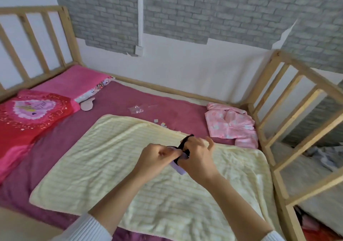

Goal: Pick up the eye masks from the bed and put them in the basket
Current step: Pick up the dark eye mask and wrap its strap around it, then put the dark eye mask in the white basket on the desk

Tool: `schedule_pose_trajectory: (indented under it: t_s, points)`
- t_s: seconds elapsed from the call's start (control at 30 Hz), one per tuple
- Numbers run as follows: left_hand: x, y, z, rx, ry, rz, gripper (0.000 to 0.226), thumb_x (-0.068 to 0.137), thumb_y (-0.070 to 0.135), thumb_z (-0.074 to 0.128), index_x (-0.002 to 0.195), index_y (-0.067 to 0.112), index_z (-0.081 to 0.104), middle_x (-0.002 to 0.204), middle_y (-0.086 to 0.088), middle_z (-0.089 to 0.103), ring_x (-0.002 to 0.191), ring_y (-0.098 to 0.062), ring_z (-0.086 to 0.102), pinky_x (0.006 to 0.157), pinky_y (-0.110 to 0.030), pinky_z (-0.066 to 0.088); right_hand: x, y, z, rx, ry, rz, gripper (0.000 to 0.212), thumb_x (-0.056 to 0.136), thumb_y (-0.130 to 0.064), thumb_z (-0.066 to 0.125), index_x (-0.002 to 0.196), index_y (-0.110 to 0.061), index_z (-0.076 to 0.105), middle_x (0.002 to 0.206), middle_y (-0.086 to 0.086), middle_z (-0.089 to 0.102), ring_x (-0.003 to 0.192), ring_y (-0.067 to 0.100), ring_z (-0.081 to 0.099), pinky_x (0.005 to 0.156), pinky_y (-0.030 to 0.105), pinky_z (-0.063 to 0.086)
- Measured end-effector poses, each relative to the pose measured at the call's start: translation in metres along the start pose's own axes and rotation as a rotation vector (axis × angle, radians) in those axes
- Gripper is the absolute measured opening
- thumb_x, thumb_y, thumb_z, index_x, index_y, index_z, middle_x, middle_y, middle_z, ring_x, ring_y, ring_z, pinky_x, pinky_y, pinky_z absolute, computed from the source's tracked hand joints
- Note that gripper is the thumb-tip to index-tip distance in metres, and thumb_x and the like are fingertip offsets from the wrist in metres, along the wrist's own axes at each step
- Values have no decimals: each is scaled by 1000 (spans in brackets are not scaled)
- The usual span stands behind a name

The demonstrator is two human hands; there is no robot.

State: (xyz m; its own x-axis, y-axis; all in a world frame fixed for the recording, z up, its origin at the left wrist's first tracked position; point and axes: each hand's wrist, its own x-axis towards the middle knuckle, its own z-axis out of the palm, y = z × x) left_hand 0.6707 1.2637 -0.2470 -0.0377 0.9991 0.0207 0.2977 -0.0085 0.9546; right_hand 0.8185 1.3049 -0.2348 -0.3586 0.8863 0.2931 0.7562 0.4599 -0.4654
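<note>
Both my hands are together above the pale yellow blanket [152, 166] on the bed. My left hand [156, 159] and my right hand [196, 157] grip a lilac eye mask [178, 167] with a black strap; the strap loops over my right fingers. Most of the mask is hidden between my hands. A second eye mask [87, 105], dusty pink, lies on the magenta sheet beside the pillows at the far left. No basket is in view.
Red and pink pillows [31, 110] lie at the left by the wooden headboard [37, 42]. Pink pyjamas [232, 123] sit bunched at the right by the wooden footboard [289, 122]. A clear plastic wrapper [136, 109] and small paper scraps [160, 123] lie on the sheet.
</note>
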Motion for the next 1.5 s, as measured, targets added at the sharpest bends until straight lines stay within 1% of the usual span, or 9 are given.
schedule_pose_trajectory:
  t_s: [0.17,0.27,0.43,0.57,0.7,0.93,1.17,1.3,1.5]
  points:
    - [-43,-15,-20,-104,17,-175,20,77,33,61,80,31,80,79,6,80,77,-1,66,65,-19,45,-22,-21,21,-83,-115,-139,35,69,-38,36,62,-13,60,86,-6,59,94,13,54,111,44,9]
    - [-72,-30,-47,-105,186,-270,23,74,41,61,78,26,78,73,-3,75,59,-8,54,57,-32,39,-29,-46,42,-86,-159,-233,15,77,-18,51,66,-17,61,85,-7,59,95,12,54,112,47,9]
    - [-124,-52,-110,-107,296,-274,18,76,45,65,72,33,79,64,11,72,53,5,54,48,-9,38,-29,-121,82,-54,-247,-366,13,73,-15,53,66,-18,63,88,-8,62,103,9,53,111,42,4]
    - [-167,-74,-175,-133,401,-286,16,74,33,66,72,25,80,67,5,75,51,-1,51,48,-13,34,-35,-198,124,-39,-281,-476,14,72,-15,52,64,-15,64,87,-9,63,99,8,54,112,44,6]
    - [-224,-106,-261,-138,631,-358,30,79,21,66,53,7,60,40,11,44,36,-5,32,39,-14,25,-47,-286,179,89,-361,-523,12,78,-17,56,66,-19,57,81,-9,62,91,6,54,111,45,9]
    - [-366,-163,-417,-616,1194,-546,28,84,17,66,59,13,54,50,-2,42,44,-15,35,51,-27,31,-79,-455,273,626,-677,-389,33,87,-8,57,64,-15,35,62,0,33,59,15,32,58,31,26]
    - [-447,-195,-500,-1099,1380,-423,22,84,13,63,64,14,55,50,2,46,45,-7,42,41,-18,37,-106,-580,348,943,-777,-250,42,89,3,56,61,-18,33,60,0,26,54,8,26,53,24,21]
    - [-466,-212,-543,-971,1409,-447,16,78,17,70,64,16,63,51,4,51,46,-7,46,55,-21,38,-96,-637,389,854,-889,-362,31,88,1,59,64,-10,43,53,-7,31,45,2,28,47,14,24]
    - [-475,-253,-648,-693,1502,-536,13,83,23,71,73,16,66,76,-3,59,69,-16,51,62,-28,39,-44,-723,474,828,-971,-325,18,84,-20,68,82,-3,66,71,9,64,64,16,54,66,34,42]
